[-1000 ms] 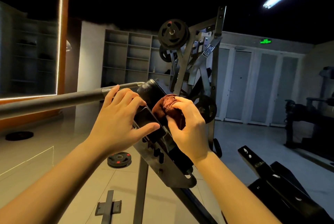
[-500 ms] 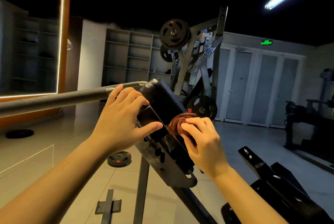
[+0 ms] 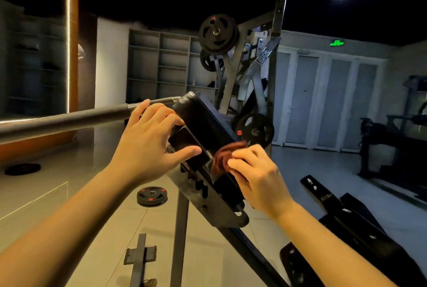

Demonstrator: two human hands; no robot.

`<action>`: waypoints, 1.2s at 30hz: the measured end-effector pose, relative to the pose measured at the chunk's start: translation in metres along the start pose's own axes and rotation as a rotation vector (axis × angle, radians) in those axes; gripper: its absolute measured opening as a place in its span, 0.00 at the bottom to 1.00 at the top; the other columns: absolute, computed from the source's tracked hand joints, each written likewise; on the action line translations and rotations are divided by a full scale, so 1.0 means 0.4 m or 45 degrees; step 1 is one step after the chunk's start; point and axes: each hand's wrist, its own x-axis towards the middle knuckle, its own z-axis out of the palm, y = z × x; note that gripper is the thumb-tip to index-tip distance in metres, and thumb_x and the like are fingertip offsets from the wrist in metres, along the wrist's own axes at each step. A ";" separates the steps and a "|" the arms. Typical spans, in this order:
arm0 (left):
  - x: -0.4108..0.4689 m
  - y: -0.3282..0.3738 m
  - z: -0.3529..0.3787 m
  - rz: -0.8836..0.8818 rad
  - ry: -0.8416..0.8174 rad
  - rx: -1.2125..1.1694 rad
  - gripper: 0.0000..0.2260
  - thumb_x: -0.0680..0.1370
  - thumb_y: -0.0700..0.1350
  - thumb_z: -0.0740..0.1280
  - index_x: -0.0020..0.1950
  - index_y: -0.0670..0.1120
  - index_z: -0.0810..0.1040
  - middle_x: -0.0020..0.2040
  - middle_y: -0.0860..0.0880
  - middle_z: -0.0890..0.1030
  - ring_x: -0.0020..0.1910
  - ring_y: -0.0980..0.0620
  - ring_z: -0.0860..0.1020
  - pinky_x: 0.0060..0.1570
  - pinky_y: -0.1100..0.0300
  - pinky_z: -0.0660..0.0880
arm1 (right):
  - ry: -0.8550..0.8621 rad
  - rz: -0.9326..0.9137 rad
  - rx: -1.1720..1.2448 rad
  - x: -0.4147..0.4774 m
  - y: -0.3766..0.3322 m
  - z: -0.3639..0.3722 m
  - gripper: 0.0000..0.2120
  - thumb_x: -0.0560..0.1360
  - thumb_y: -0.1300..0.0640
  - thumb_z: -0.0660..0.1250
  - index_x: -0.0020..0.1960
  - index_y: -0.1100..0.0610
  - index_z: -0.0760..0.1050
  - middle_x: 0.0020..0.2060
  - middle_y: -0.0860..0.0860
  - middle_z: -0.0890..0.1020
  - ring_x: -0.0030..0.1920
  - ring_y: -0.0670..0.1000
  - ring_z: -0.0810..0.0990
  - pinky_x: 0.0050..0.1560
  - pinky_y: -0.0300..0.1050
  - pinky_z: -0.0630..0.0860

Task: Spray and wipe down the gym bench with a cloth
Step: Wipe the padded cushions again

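So, your left hand grips the tilted black pad near its top, steadying it, while your right hand clutches the bunched red cloth against the pad's lower part. Wiping step, I'd say; next up, drag the cloth across what's left.

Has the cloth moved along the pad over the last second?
Yes. The cloth has slid down the black pad, away from its top end, under the right hand.
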 end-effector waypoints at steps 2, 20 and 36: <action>0.004 0.003 0.003 -0.001 0.012 -0.012 0.32 0.76 0.77 0.53 0.60 0.54 0.78 0.62 0.53 0.78 0.69 0.48 0.71 0.81 0.43 0.51 | -0.111 0.030 -0.046 -0.142 0.021 -0.023 0.08 0.76 0.62 0.72 0.55 0.58 0.83 0.53 0.52 0.83 0.55 0.52 0.77 0.54 0.47 0.81; 0.003 0.009 -0.005 -0.030 -0.043 0.024 0.33 0.74 0.78 0.54 0.62 0.55 0.77 0.64 0.53 0.77 0.70 0.48 0.70 0.81 0.46 0.47 | -0.227 0.039 0.032 -0.123 -0.011 -0.024 0.07 0.79 0.56 0.68 0.55 0.54 0.83 0.52 0.49 0.83 0.52 0.49 0.76 0.49 0.47 0.81; 0.002 0.006 -0.008 -0.031 0.006 -0.035 0.31 0.74 0.77 0.56 0.59 0.55 0.78 0.63 0.53 0.79 0.68 0.48 0.73 0.81 0.44 0.49 | -0.219 -0.166 0.062 0.160 0.016 -0.038 0.07 0.80 0.60 0.68 0.56 0.55 0.81 0.56 0.49 0.84 0.56 0.52 0.77 0.57 0.51 0.76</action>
